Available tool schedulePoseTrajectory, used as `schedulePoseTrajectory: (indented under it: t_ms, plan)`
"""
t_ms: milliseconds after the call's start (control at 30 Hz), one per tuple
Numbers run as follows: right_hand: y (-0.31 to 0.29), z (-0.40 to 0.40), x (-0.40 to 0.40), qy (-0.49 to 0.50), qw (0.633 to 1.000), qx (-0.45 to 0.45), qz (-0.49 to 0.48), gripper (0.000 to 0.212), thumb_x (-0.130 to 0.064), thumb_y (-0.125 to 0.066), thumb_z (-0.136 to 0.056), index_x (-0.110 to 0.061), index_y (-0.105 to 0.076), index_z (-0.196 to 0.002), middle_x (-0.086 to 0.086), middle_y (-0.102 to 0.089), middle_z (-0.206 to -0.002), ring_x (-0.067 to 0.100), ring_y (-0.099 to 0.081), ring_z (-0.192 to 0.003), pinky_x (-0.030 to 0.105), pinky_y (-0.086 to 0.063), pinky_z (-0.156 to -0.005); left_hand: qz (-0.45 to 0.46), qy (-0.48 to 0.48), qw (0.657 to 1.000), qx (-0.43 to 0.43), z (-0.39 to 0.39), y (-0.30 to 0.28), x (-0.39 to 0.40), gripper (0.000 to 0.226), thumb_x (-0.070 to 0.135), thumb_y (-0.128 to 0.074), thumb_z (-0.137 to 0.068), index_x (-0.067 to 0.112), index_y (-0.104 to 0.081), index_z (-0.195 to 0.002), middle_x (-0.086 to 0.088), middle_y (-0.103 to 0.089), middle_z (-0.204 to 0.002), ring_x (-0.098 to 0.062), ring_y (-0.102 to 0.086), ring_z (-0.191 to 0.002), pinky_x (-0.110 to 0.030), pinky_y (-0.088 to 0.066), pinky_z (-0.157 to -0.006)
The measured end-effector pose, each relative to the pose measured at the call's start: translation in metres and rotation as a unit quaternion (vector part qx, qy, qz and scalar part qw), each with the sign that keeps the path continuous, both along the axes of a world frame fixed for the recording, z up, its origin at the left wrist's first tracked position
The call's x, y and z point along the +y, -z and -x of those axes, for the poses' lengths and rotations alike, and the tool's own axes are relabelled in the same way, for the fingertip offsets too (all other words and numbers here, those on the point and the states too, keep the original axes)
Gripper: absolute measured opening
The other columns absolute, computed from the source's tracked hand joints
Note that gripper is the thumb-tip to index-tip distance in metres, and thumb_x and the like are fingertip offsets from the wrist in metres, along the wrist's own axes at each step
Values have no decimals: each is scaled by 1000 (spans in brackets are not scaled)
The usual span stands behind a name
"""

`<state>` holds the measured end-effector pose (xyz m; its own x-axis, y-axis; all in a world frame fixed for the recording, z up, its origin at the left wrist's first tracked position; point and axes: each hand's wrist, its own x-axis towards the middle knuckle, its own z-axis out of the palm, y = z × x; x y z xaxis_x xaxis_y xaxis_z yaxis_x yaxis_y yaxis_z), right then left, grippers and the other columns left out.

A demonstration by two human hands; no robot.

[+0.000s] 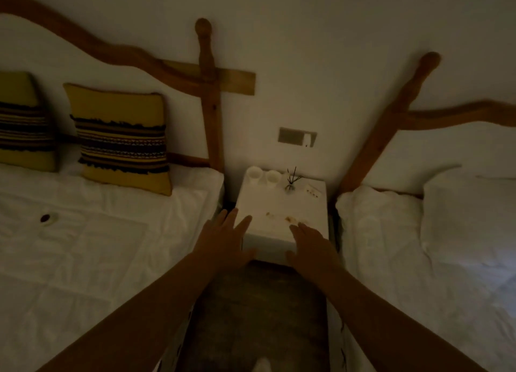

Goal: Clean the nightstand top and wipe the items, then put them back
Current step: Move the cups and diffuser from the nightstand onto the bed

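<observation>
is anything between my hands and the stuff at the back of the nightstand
Nothing visible does. Between the left hand, the right hand and the two white cups, reed diffuser and small card lies only nightstand top with brownish stains.

Matt white nightstand (282, 204), wooden headboard (208, 98), woven cloth cushion (120, 137).

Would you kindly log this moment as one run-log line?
left hand: open, at white nightstand front | right hand: open | brown stains: unwiped | two white cups: at back
</observation>
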<state>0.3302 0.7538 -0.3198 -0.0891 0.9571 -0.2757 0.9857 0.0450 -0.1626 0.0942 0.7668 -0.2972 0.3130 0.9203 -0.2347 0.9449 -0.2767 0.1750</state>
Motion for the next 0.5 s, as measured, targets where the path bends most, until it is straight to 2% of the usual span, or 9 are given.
schedulePoseTrajectory:
  t_ms: [200, 400, 500]
  plan:
    - [25, 19, 127, 21, 999, 24, 12, 69, -49, -54, -88, -26, -25, -145, 4, -28, -153, 28, -31, -136, 46, -34, -106, 20, 6, 1000, -12, 1, 36, 125, 83, 66, -42, -86, 32, -3, -150, -7, -3, -160, -32, -5, -146, -55, -17, -114]
    - [114, 44, 260, 96, 992, 54, 55, 74, -52, -52, -88, -28, -16, -149, 1, -17, -158, 24, -18, -144, 46, -28, -111, 54, 39, 998, 0, 4, 114, 276, 77, 56, -43, -92, 27, -4, -151, -10, -6, -160, -35, -11, -144, -54, -21, -113]
    - [160, 49, 316, 105, 991, 64, 57, 76, -49, -56, -88, -25, -17, -149, 3, -18, -158, 23, -16, -145, 45, -30, -111, 64, 55, 996, 17, 1, 162, 338, 75, 53, -42, -93, 27, -2, -151, -11, -4, -159, -36, -9, -144, -55, -21, -113]
